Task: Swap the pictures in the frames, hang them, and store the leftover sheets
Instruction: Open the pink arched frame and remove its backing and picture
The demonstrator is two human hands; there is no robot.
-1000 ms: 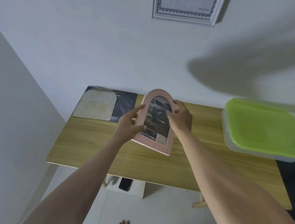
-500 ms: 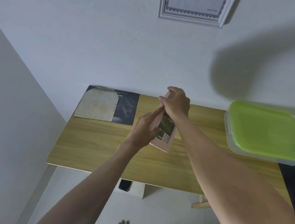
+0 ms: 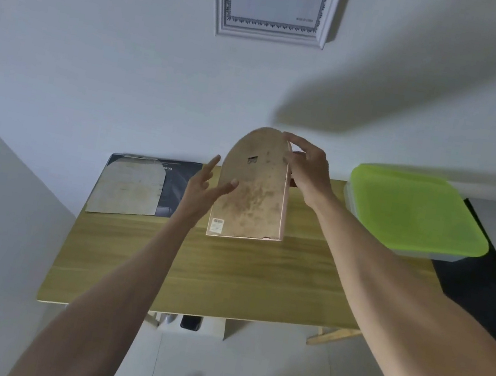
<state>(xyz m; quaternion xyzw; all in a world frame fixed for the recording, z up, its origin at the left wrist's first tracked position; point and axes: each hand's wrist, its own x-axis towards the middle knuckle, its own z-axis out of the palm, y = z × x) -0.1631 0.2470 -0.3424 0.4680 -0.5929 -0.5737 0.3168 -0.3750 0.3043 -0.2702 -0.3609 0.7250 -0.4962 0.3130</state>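
The arched frame (image 3: 251, 188) is up in the air above the table (image 3: 225, 276), back side toward the camera, showing stained brown backing board with a small hanger cutout near the top and a little label at the lower left corner. The right hand (image 3: 307, 168) grips it by the upper right edge, fingers curled over the rim of the arch. The left hand (image 3: 202, 190) is beside the frame's left edge, fingers straight and spread, fingertips right at the board; whether they actually touch it is hard to tell. The frame's thin pink edge shows along the right side and bottom. On the table's far left corner lies a dark sheet (image 3: 179, 188) with a pale arch-shaped sheet (image 3: 128, 187) on top of it. On the far right sits a clear box with a green lid (image 3: 413, 209). High on the wall hangs a white frame (image 3: 274, 2), its insert printed "21x29.7CM". Bare feet show on the floor below the table's near edge.
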